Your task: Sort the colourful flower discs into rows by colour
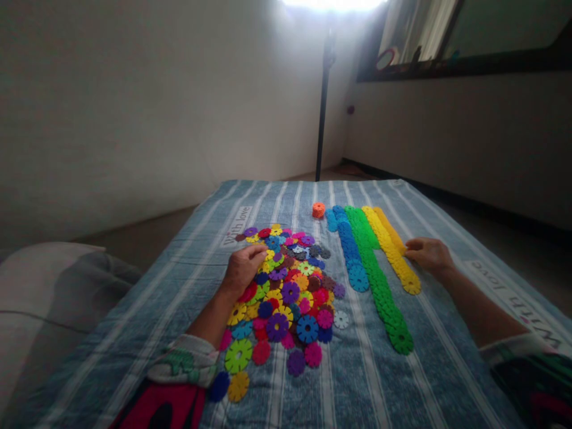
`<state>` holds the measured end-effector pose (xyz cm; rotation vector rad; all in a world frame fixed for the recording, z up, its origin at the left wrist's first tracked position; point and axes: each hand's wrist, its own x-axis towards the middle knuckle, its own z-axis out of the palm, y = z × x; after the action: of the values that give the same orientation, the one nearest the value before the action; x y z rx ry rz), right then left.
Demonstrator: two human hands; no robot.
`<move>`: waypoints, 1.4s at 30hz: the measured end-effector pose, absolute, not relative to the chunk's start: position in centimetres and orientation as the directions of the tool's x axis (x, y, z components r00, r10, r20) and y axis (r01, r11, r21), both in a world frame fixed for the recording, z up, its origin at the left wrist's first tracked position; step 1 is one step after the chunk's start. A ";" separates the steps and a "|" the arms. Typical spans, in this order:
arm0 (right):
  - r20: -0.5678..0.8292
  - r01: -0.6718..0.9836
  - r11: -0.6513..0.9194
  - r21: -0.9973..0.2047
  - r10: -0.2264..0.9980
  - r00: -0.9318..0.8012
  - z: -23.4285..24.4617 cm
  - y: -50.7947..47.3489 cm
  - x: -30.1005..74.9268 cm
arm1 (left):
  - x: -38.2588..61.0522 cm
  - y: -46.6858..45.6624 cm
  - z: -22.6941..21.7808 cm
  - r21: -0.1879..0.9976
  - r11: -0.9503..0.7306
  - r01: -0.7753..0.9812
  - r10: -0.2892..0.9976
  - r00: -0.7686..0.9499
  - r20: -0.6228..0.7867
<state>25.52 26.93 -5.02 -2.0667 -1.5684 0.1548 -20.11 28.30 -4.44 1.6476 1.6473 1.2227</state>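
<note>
A mixed pile of notched plastic discs (290,292) in many colours lies on the cloth in the middle. My left hand (243,267) is at the pile's left side, its fingers closed in a pinch; what they hold, if anything, is hidden. To the right, overlapping discs form a blue row (351,247), a long green row (379,283), a yellow row (391,250) and a short orange-yellow row (389,226). My right hand (429,255) pinches an orange-yellow disc at the near end of that short row. Beyond the pile stands a small stack of orange discs (319,210).
A blue striped cloth (179,310) covers the work surface, with printed words near both sides. Behind its far edge rises a dark lamp stand (322,107) under a bright light. At left is a pale draped shape (49,298). Walls stand behind and to the right.
</note>
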 end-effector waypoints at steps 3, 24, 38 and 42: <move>0.215 0.859 -0.183 -0.477 0.924 0.317 -4.7 26.7 25.7 | -20.1 28.3 -4.5 0.840 -0.141 0.524 0.960 -0.136 0.246; -0.152 0.899 0.361 -0.248 0.902 -0.404 -1.2 16.2 5.9 | -20.1 28.4 -5.0 0.811 -0.174 0.559 0.956 -0.101 0.275; -0.172 0.911 0.306 -0.275 0.917 -0.360 -1.2 16.0 6.7 | -20.2 28.7 -5.5 0.805 -0.198 0.560 0.951 -0.088 0.295; -0.158 0.916 0.259 -0.307 0.935 -0.318 -1.3 16.3 6.8 | -20.1 28.7 -5.4 0.792 -0.208 0.574 0.950 -0.073 0.303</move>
<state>6.85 16.31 -1.29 -1.8015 -2.4483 0.5336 -20.14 28.66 -5.41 1.7874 1.6366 1.2004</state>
